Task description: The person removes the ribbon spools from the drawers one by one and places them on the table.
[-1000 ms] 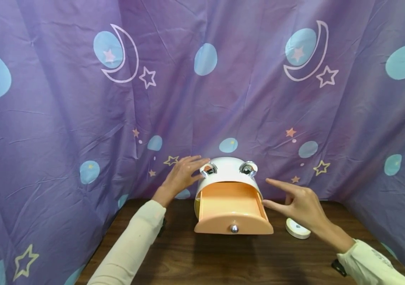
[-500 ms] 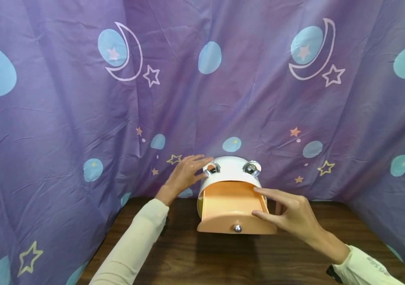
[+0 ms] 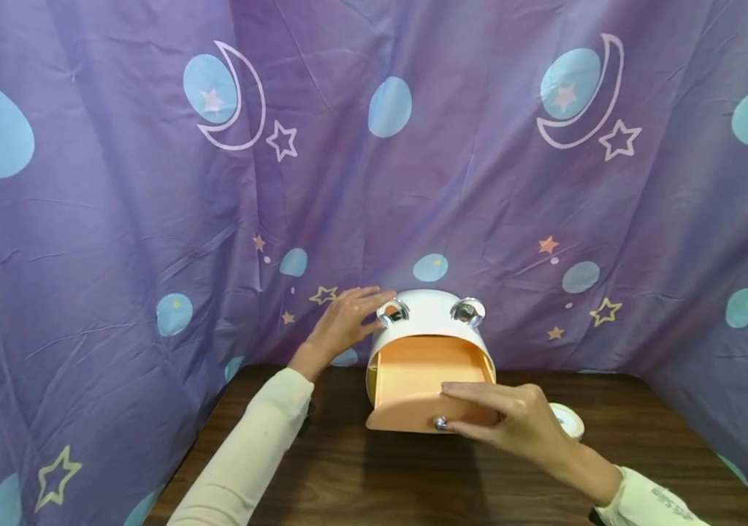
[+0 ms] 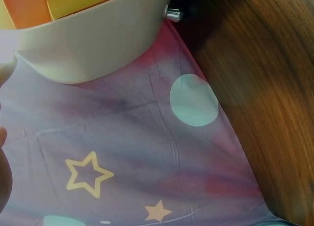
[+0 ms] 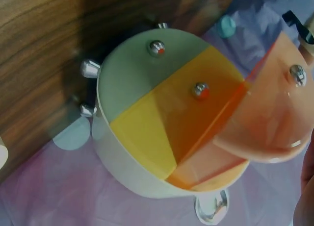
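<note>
A small white rounded cabinet [image 3: 428, 315] with silver ring eyes stands on the table. Its orange top drawer [image 3: 400, 414] is pulled out, and the inside looks bare. Below it, a yellow drawer [image 5: 142, 138] and a green drawer [image 5: 128, 74] are closed. My left hand [image 3: 341, 321] reaches to the cabinet's left eye, fingers extended, fingertips right at the ring. My right hand [image 3: 521, 420] is spread before the drawer front, index finger near its upper edge and thumb by the silver knob [image 3: 440, 423]. In the right wrist view, that knob [image 5: 298, 75] shows uncovered.
A white round disc [image 3: 567, 421] lies on the dark wooden table [image 3: 413, 482], partly behind my right hand. A purple curtain [image 3: 321, 183] with moons and stars hangs behind and along both sides. Silver feet [image 5: 90, 69] raise the cabinet.
My right hand has come from beside the cabinet leftward and down to the drawer front. My left hand stays by the eye, and the drawer remains pulled out.
</note>
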